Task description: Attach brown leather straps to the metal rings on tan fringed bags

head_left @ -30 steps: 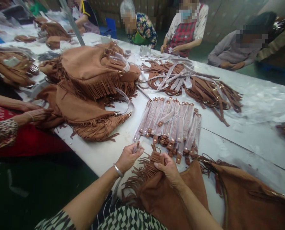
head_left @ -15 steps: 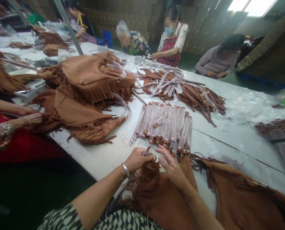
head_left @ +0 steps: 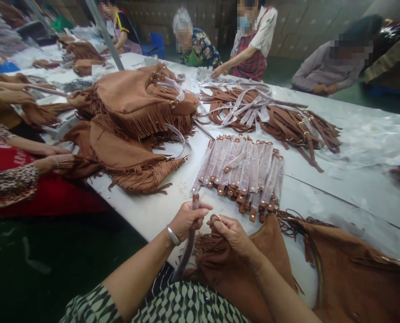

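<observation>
Along the top of the frame I can make out a person in a red checked apron (head_left: 249,54), another in a floral top (head_left: 204,45), and a third in a grey top (head_left: 316,65) at upper right. Brown cartons (head_left: 297,31) line the background. At upper left I get a slanting metal pole (head_left: 106,36); crumpled clear plastic (head_left: 364,139) spreads across the right side. Pale scraps (head_left: 31,258) dot the dark green floor (head_left: 72,269) at lower left.
</observation>
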`<act>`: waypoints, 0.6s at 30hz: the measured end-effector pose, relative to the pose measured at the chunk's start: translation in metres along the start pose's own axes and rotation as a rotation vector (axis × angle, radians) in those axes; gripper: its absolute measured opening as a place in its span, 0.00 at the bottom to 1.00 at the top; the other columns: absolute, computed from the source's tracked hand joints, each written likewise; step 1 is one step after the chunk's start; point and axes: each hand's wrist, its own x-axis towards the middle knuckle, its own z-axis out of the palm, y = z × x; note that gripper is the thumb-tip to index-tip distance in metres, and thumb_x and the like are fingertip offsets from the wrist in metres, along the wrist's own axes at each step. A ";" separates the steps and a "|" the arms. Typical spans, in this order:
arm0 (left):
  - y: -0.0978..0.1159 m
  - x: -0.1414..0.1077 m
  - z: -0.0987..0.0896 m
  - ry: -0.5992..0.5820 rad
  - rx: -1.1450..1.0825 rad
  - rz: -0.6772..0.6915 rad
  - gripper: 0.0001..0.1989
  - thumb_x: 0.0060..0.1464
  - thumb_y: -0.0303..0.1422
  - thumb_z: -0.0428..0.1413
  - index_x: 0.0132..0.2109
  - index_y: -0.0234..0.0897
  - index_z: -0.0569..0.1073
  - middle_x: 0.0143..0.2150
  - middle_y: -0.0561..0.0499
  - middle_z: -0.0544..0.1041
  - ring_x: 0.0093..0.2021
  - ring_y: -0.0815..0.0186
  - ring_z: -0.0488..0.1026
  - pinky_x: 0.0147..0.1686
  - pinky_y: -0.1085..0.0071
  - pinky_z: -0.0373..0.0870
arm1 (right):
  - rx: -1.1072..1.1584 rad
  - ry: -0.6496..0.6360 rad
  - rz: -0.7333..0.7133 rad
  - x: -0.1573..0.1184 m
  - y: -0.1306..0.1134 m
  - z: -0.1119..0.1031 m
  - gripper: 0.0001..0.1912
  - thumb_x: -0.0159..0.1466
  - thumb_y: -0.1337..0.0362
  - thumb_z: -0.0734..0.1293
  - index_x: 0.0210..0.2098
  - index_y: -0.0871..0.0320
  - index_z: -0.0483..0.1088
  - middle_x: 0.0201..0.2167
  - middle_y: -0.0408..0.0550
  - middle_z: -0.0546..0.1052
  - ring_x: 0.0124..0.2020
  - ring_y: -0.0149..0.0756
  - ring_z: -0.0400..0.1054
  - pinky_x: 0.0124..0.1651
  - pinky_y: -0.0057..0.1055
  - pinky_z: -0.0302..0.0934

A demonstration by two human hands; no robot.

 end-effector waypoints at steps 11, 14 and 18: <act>0.010 -0.017 -0.013 0.000 0.267 -0.087 0.21 0.45 0.49 0.56 0.28 0.33 0.65 0.12 0.64 0.52 0.13 0.79 0.43 0.14 0.77 0.39 | -0.642 0.194 -0.136 -0.015 -0.009 0.020 0.07 0.61 0.59 0.61 0.36 0.55 0.67 0.31 0.44 0.64 0.34 0.35 0.61 0.40 0.31 0.56; 0.019 -0.024 -0.004 -0.009 0.378 -0.100 0.21 0.47 0.49 0.54 0.25 0.32 0.66 0.12 0.63 0.52 0.13 0.79 0.44 0.14 0.77 0.39 | -0.983 0.268 -0.120 -0.017 -0.009 0.035 0.09 0.63 0.58 0.59 0.38 0.55 0.67 0.32 0.47 0.64 0.34 0.37 0.59 0.36 0.32 0.55; 0.026 -0.032 0.010 -0.063 0.450 -0.144 0.21 0.44 0.47 0.56 0.22 0.32 0.66 0.13 0.61 0.55 0.14 0.79 0.47 0.15 0.77 0.42 | -1.283 0.307 -0.085 -0.017 -0.008 0.054 0.09 0.64 0.61 0.58 0.33 0.58 0.66 0.30 0.50 0.64 0.32 0.40 0.58 0.31 0.32 0.51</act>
